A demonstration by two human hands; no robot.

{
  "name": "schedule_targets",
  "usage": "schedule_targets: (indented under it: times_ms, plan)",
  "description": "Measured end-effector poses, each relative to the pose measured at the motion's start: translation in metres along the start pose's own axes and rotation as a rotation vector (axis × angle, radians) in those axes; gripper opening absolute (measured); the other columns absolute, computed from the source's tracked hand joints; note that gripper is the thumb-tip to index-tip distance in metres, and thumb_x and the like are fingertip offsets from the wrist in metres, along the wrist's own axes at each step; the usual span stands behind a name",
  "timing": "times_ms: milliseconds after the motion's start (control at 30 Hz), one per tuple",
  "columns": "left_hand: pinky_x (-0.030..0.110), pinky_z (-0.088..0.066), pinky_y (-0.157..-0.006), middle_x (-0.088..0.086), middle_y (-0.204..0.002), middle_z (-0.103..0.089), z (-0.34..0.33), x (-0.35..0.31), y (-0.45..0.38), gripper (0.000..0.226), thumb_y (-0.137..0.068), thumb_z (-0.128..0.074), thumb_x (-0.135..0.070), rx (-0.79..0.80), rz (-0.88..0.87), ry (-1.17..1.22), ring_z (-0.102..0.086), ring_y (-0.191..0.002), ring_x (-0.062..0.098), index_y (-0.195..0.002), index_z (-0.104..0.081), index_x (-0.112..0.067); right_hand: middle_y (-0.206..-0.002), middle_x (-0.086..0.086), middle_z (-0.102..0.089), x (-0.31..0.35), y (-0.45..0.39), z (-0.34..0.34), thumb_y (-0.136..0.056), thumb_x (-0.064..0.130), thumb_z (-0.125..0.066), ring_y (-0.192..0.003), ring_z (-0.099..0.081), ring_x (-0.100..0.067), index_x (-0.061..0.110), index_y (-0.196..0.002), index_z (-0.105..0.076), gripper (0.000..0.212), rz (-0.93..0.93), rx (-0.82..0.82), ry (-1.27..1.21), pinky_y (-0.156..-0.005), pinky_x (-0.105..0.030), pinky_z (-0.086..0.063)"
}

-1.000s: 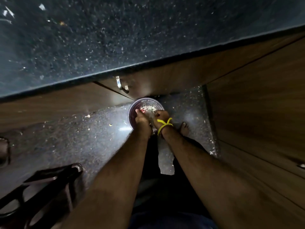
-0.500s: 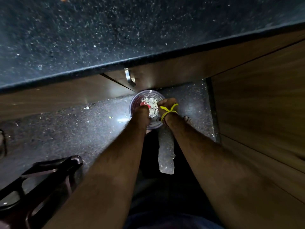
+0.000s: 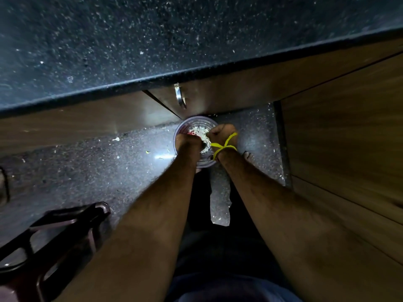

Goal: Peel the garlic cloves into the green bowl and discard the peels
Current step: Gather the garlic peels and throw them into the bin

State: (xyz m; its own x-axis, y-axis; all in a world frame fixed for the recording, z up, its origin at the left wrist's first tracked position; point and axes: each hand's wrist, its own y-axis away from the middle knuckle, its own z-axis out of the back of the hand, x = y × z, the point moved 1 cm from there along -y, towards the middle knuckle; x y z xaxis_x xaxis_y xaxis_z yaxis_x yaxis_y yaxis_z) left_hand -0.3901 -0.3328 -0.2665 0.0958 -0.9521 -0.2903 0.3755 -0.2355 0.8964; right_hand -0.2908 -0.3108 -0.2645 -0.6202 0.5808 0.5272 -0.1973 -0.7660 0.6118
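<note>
Peels fill the round bin (image 3: 181,129) on the floor below me, pale scraps heaped inside its ribbed wall, and both my arms reach straight down over it. My left hand (image 3: 188,142) hangs over the near-left rim with its fingers curled under; I cannot tell whether they hold peels or nothing. My right hand (image 3: 222,134), with a yellow band (image 3: 224,146) crossed at the wrist, sits over the right rim, fingers bunched as if pinching a scrap, though the dark and the angle hide what, if anything, is between them. Something small and red (image 3: 192,133) shows among the peels beside my left hand. I judge this to be the discarding step, near the end of the job. The green bowl and the peeled cloves are nowhere in sight, nor on the speckled counter (image 3: 130,46) above the cabinet fronts (image 3: 239,92). Loose flakes (image 3: 116,139) dot the floor (image 3: 87,171) around the bin, so next I should open my fingers well inside the rim.
</note>
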Motion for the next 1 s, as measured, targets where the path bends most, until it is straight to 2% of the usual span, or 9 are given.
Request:
schedule_targets:
  times_ms: [67,133,233,367,533,767,867,933,1000]
  plan:
    - [0.034,-0.061,-0.065,0.014,-0.105,-0.073,0.004,-0.006,0.005,0.032,-0.088,-0.074,-0.012,-0.114,-0.033,-0.055,-0.074,-0.089,0.028,-0.116,-0.067,0.002,-0.093,-0.018,-0.073,0.004,0.003,0.004,-0.079,0.018,-0.068,-0.094,-0.068,-0.033,0.007,-0.087,-0.077,0.016,0.037,-0.025,0.082,-0.083,-0.035,-0.050]
    - [0.032,-0.056,-0.084,0.012,-0.113,-0.073,0.004,-0.010,0.010,0.034,-0.083,-0.077,-0.019,-0.172,-0.077,-0.159,-0.071,-0.105,0.026,-0.113,-0.071,-0.003,-0.099,-0.015,-0.073,0.008,0.009,0.010,-0.077,0.022,-0.063,-0.099,-0.067,-0.032,0.011,-0.092,-0.075,0.022,0.036,0.006,0.051,-0.087,-0.035,-0.050]
    - [0.036,-0.061,-0.082,0.014,-0.109,-0.074,0.004,-0.017,0.019,0.026,-0.078,-0.079,-0.019,-0.132,-0.076,-0.065,-0.073,-0.101,0.030,-0.098,-0.071,-0.003,-0.097,-0.020,-0.072,0.014,0.015,0.020,-0.081,0.018,-0.069,-0.098,-0.066,-0.036,0.005,-0.092,-0.075,0.018,0.063,0.002,0.079,-0.086,-0.038,-0.050]
    - [0.034,-0.049,-0.093,0.015,-0.116,-0.064,0.002,-0.026,0.055,0.032,-0.093,-0.064,-0.010,-0.084,-0.152,-0.051,-0.063,-0.111,0.026,-0.122,-0.060,0.002,-0.096,-0.025,-0.071,0.024,0.026,0.041,-0.077,0.011,-0.067,-0.097,-0.066,-0.037,-0.003,-0.092,-0.073,0.022,0.137,0.038,0.037,-0.085,-0.040,-0.047]
    - [0.041,-0.061,-0.076,0.015,-0.102,-0.075,-0.010,-0.025,0.074,0.033,-0.081,-0.064,-0.025,0.030,-0.205,-0.018,-0.073,-0.091,0.030,-0.106,-0.071,-0.005,-0.089,-0.025,-0.072,0.027,0.046,0.084,-0.081,0.000,-0.064,-0.085,-0.068,-0.033,-0.005,-0.087,-0.073,0.011,0.209,-0.078,-0.080,-0.084,-0.045,-0.055]
    - [0.052,-0.058,-0.089,0.019,-0.101,-0.073,-0.083,-0.085,0.181,0.030,-0.084,-0.061,-0.030,0.102,-0.311,0.152,-0.071,-0.098,0.039,-0.098,-0.073,-0.006,-0.080,-0.004,-0.073,0.047,0.073,0.241,-0.085,0.008,-0.061,-0.074,-0.068,-0.016,0.010,-0.090,-0.074,0.014,0.391,-0.434,-0.383,-0.072,-0.028,-0.054]
    - [0.045,-0.061,-0.082,0.002,-0.079,-0.076,-0.132,-0.114,0.228,0.023,-0.067,-0.072,-0.040,0.156,-0.517,0.089,-0.075,-0.083,0.028,-0.074,-0.077,-0.019,-0.068,0.002,-0.065,0.053,0.069,0.317,-0.086,0.018,-0.068,-0.062,-0.060,-0.008,0.014,-0.079,-0.066,0.008,0.475,-0.635,-0.539,-0.062,-0.023,-0.050]
    - [0.034,-0.060,-0.078,-0.002,-0.074,-0.075,-0.160,-0.140,0.272,0.009,-0.075,-0.079,-0.023,0.193,-0.725,0.077,-0.070,-0.072,0.016,-0.068,-0.074,-0.022,-0.069,0.004,-0.064,0.057,0.061,0.364,-0.087,0.016,-0.070,-0.062,-0.060,-0.005,0.012,-0.080,-0.065,0.009,0.542,-0.750,-0.525,-0.064,-0.016,-0.047]
    - [0.025,-0.055,-0.072,-0.008,-0.072,-0.070,-0.195,-0.165,0.309,0.021,-0.082,-0.078,-0.008,0.207,-0.932,0.095,-0.062,-0.067,0.007,-0.075,-0.070,-0.026,-0.079,0.002,-0.068,0.049,0.044,0.412,-0.089,0.010,-0.065,-0.072,-0.064,-0.008,0.008,-0.088,-0.067,0.003,0.586,-0.830,-0.505,-0.070,-0.019,-0.051]
